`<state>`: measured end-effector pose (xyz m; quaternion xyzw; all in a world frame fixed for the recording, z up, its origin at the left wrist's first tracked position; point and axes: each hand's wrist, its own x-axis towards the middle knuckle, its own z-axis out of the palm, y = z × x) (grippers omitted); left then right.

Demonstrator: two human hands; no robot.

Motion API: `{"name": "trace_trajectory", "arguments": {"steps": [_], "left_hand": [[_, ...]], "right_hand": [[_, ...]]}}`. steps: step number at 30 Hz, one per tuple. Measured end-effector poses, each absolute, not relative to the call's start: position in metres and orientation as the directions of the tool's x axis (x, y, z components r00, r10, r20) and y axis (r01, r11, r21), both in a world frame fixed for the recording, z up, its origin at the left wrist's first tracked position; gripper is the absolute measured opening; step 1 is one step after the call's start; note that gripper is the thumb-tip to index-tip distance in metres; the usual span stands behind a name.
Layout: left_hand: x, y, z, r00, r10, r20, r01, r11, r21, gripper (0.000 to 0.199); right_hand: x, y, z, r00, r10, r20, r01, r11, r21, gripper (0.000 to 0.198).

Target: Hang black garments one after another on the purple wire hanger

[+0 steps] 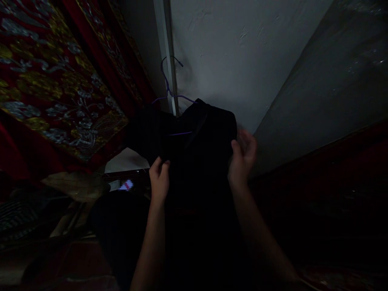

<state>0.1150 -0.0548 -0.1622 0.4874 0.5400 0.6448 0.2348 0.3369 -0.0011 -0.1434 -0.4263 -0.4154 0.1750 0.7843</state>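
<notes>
A black garment (200,169), which looks like a shirt, hangs on a thin purple wire hanger (167,89) in front of me. The neck opening faces me, with the hanger's lower bar showing inside it. My left hand (159,176) is closed on the garment's front, thumb and fingers pinching the cloth below the neckline. At the garment's right shoulder edge is my right hand (241,159), its fingers curved and apart from the thumb. The thumb tip touches or nearly touches the dark cloth. Deep shadow hides the lower part of the garment.
The hanger's hook is by a narrow pale vertical strip (166,44) on a grey wall (224,52). Red cloth with gold and silver embroidery (60,76) hangs at the left. A pale bundle (79,186) and dim clutter lie low on the left, above reddish floor tiles (81,258).
</notes>
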Motion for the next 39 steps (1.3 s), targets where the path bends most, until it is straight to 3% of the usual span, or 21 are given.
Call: {"name": "trace_trajectory", "arguments": {"steps": [3,5,6,7,9,16,23,28,32,39], "left_hand": [[0.120,-0.076,-0.175,-0.454,0.858,0.240,0.057,-0.241,0.969,0.017],[0.119,-0.086,-0.176,-0.434,0.879,0.195,0.008,-0.213,0.977,0.015],[0.117,-0.090,-0.175,-0.426,0.885,0.187,0.004,-0.205,0.979,0.015],[0.115,-0.093,-0.172,-0.423,0.886,0.188,0.008,-0.204,0.979,0.014],[0.110,-0.100,-0.164,-0.422,0.884,0.201,0.017,-0.214,0.977,0.015],[0.104,-0.116,-0.144,-0.252,0.933,0.256,0.051,-0.252,0.966,0.020],[0.118,-0.115,-0.140,-0.252,0.925,0.286,0.067,-0.278,0.958,0.025],[0.116,-0.116,-0.141,-0.261,0.924,0.280,0.061,-0.273,0.960,0.024],[0.116,-0.115,-0.142,-0.247,0.926,0.285,0.045,-0.283,0.958,0.021],[0.118,-0.108,-0.152,-0.075,0.961,0.267,0.051,-0.263,0.963,0.016]], "right_hand": [[0.299,-0.055,-0.179,0.582,0.767,0.271,-0.091,0.392,-0.915,0.029],[0.272,-0.079,-0.188,0.233,0.963,0.134,-0.235,0.190,-0.953,0.029],[0.261,-0.085,-0.188,0.025,0.993,0.112,-0.240,0.115,-0.964,0.032],[0.252,-0.089,-0.185,-0.147,0.984,0.102,-0.226,0.067,-0.972,0.034],[0.243,-0.090,-0.174,-0.325,0.937,0.124,-0.174,0.069,-0.982,0.035],[0.252,-0.093,-0.160,-0.369,0.920,0.132,-0.115,0.095,-0.989,0.037],[0.253,-0.095,-0.162,-0.321,0.932,0.167,-0.168,0.118,-0.979,0.024],[0.261,-0.096,-0.153,-0.364,0.913,0.184,-0.116,0.152,-0.982,0.028],[0.262,-0.094,-0.147,-0.336,0.929,0.158,-0.177,0.103,-0.979,0.027],[0.264,-0.089,-0.153,-0.308,0.941,0.143,-0.163,0.096,-0.982,0.029]]}}
